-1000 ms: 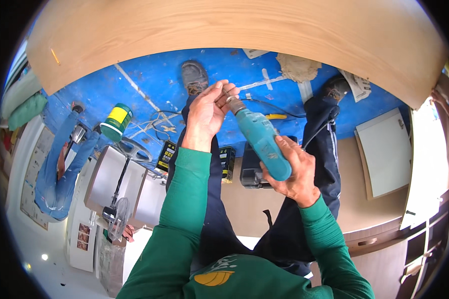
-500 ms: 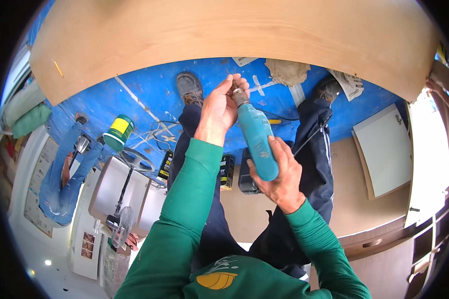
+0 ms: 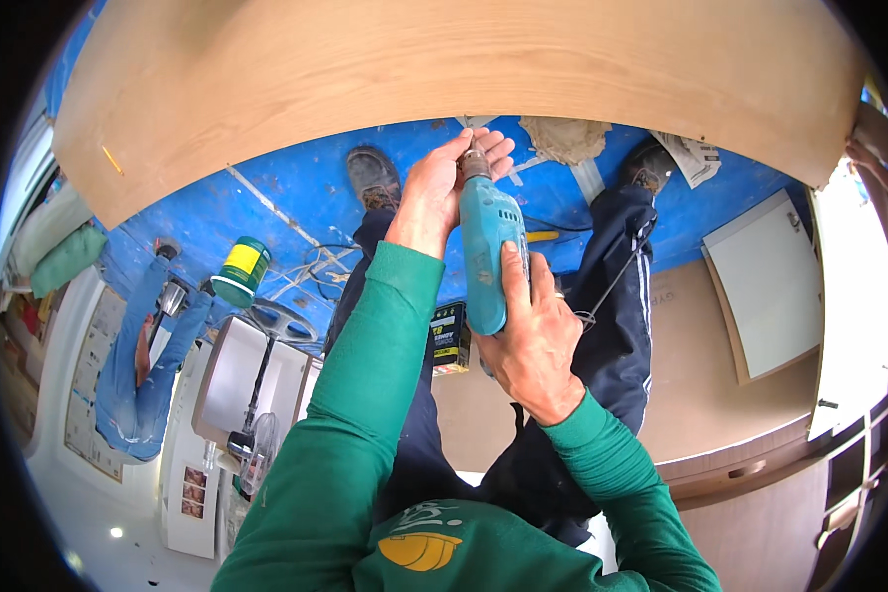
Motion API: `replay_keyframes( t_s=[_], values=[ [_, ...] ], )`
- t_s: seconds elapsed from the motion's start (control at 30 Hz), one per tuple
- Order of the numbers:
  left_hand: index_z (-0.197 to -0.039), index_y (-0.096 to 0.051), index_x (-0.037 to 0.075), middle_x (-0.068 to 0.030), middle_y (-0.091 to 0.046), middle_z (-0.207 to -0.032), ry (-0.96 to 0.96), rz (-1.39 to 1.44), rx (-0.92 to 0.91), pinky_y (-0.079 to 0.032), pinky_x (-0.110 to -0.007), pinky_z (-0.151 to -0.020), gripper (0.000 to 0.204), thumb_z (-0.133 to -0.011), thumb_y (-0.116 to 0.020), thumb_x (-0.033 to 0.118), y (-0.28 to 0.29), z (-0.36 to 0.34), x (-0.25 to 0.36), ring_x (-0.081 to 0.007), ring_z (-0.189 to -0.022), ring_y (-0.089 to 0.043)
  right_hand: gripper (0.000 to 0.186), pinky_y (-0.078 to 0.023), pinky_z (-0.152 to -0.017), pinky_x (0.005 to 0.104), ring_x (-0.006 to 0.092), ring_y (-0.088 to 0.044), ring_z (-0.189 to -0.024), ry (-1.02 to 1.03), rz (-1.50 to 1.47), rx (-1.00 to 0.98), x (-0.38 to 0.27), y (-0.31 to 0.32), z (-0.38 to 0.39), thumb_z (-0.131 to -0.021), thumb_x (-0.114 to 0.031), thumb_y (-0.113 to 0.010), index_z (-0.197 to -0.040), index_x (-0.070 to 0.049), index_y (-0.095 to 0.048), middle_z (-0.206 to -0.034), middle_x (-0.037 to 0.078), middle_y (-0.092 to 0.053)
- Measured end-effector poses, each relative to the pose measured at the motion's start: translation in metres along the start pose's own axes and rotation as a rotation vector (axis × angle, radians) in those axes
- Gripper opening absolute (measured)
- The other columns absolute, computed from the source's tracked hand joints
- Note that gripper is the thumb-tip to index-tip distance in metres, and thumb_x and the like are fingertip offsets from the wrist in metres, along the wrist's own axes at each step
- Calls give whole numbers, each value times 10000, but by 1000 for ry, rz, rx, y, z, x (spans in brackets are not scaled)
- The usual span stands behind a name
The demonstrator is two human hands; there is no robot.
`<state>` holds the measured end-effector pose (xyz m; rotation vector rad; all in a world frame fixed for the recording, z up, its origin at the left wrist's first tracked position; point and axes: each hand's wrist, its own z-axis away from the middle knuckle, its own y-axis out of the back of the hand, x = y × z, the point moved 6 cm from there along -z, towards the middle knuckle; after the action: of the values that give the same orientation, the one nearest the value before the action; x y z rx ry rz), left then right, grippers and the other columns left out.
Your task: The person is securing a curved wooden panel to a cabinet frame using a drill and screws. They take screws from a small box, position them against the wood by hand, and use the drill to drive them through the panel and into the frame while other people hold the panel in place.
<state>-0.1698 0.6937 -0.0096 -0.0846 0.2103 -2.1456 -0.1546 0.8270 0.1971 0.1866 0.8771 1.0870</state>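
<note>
A teal power drill (image 3: 484,247) points away from me, its chuck close to the edge of a large wood-grain board (image 3: 444,59). My right hand (image 3: 535,340) is wrapped round the drill's rear end and grip. At the front, my left hand (image 3: 444,183) is closed about the metal chuck (image 3: 476,163), thumb and fingers near its tip. Whatever sits in the chuck is too small to make out. A pencil (image 3: 113,160) lies on the board's left part.
Blue sheeting (image 3: 296,187) covers the floor under my shoes. A green and yellow tub (image 3: 241,271) and a pedestal fan (image 3: 276,321) stand to the left. Between my legs is a black and yellow tin (image 3: 451,337). White panels (image 3: 765,281) lean at the right.
The drill and both hands have moved slightly away from me, up to the board's edge. The drill has turned more upright in view, and my right hand has shifted round its rear.
</note>
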Motion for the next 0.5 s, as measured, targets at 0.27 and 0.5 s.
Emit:
replay_keyframes(
  t_s=[0.27, 0.5],
  values=[
    [-1358, -525, -113, -283, -665, -1337, 18, -49, 65, -609, -552, -1040, 356, -1159, -462, 176, 2, 0, 16, -434, -1239, -689, 1016, -620, -774, 496, 458, -729, -992, -25, -11, -7, -15, -4, -13, -697, -203, -927, -1572, -28, -442, -1378, 313, -581],
    [-1336, -534, -125, -284, -676, -1306, 50, -30, 53, -607, -559, -1042, 356, -1155, -450, 170, 6, -3, 17, -436, -1220, -699, 1033, -621, -739, 482, 445, -728, -953, -29, 20, -19, -24, 0, -18, -676, -191, -926, -1572, -16, -443, -1346, 341, -581]
  ],
)
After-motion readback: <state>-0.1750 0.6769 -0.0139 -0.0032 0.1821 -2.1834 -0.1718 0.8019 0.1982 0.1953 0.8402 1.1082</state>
